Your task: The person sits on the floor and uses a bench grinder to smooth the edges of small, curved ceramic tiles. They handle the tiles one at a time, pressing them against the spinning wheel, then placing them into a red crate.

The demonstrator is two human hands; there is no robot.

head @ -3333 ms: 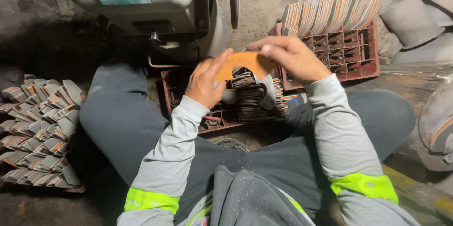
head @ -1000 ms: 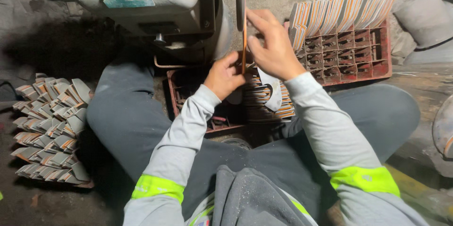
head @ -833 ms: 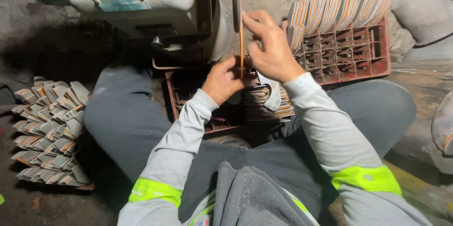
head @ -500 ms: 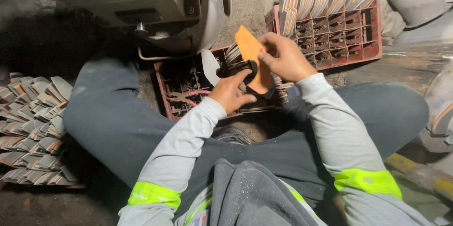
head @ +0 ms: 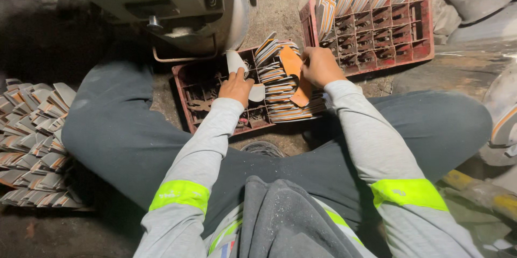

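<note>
I am setting a flat orange leather-like sole piece [head: 294,75] down among the stacked striped sole pieces [head: 280,88] in the dark red plastic crate [head: 186,88] between my knees. My right hand [head: 320,65] is pinching that orange piece by its upper edge, fingers closed on it, with its lower end resting against the stack. My left hand [head: 236,85] is resting on the crate just left of the stack, fingers curled narrow over a pale grey curved piece [head: 237,64]; I cannot tell whether it is truly gripping it or only steadying it. As I judge it, the step in hand is laying the worked piece into the row, and the next move would call for the right fingers to let go once it sits flush, while the left keeps the stack from fanning out. Half a second ago I was holding the orange piece higher and upright in both hands, in front of the grey grinding machine [head: 177,5]; now it is lower, tilted into the crate, and my left hand is off it. The second red crate [head: 401,37] with upright pieces is sitting well apart, beyond my right hand.
</note>
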